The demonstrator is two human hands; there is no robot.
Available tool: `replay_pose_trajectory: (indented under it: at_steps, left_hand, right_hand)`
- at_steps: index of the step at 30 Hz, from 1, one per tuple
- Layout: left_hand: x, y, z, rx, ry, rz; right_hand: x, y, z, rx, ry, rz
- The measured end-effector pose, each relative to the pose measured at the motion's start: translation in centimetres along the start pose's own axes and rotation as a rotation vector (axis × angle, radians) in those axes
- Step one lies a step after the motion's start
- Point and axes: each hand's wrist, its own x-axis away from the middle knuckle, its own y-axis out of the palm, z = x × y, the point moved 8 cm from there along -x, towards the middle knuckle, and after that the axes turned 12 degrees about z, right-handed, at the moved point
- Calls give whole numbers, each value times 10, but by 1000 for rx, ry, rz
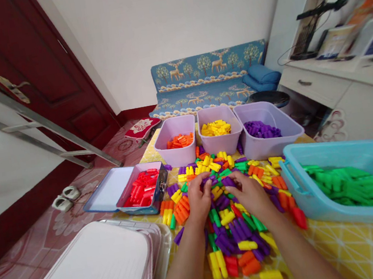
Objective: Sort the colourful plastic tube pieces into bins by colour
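Across the yellow patterned table [345, 246] spreads a mixed heap of small plastic tube-like pieces in yellow, orange, red, green and purple, some lying side by side in small clusters. Both hands reach into the far middle of this heap. My left hand [200, 196] has its thumb and fingers closed on a purple tube piece [208, 180]. A hand's width to the right, my right hand [249, 191] pinches another purple tube piece [228, 182]. Loose purple tubes [239, 230] and a yellow tube [227, 218] lie between my forearms.
Behind the heap stand lilac bins with orange [178, 159], yellow [222, 145] and purple pieces [262, 148]. A blue bin [327, 204] of green pieces is at right. Left are an open case [142, 207] with red pieces and stacked lids [90, 272]. A sofa [211, 74] stands beyond.
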Motion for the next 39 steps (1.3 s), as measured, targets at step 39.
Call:
replay_pose_trajectory:
  at_steps: [39]
  left_hand:
    - [-14,-25,24,-400,98,-224]
  right_hand:
    - [-11,-9,12,-199,-2,39]
